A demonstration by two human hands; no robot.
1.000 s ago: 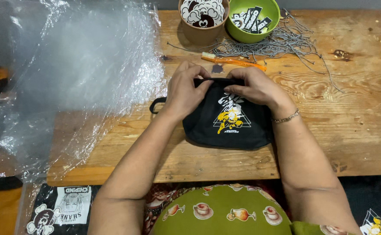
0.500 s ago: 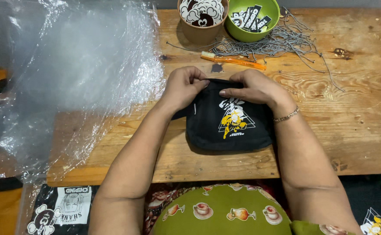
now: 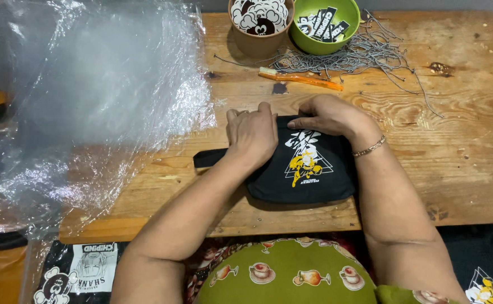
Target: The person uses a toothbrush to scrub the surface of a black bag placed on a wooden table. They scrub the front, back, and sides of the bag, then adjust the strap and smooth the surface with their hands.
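Observation:
A black fabric pouch (image 3: 308,171) with a yellow and white print lies flat on the wooden table (image 3: 460,163) in front of me. My left hand (image 3: 252,132) presses on its upper left part, fingers curled over the top edge. My right hand (image 3: 328,115), a bracelet on its wrist, grips the pouch's top edge just to the right. A black strap (image 3: 210,158) sticks out from the pouch to the left.
Clear plastic bags (image 3: 100,95) cover the table's left side. At the back stand a brown cup of stickers (image 3: 260,22) and a green bowl of black tags (image 3: 324,23), with a tangle of grey cords (image 3: 364,53) and an orange toothbrush (image 3: 303,79).
The pouch has slid a little to the right and nearer to me. Both hands have stayed on its top edge, and the strap now shows stretched out on the left.

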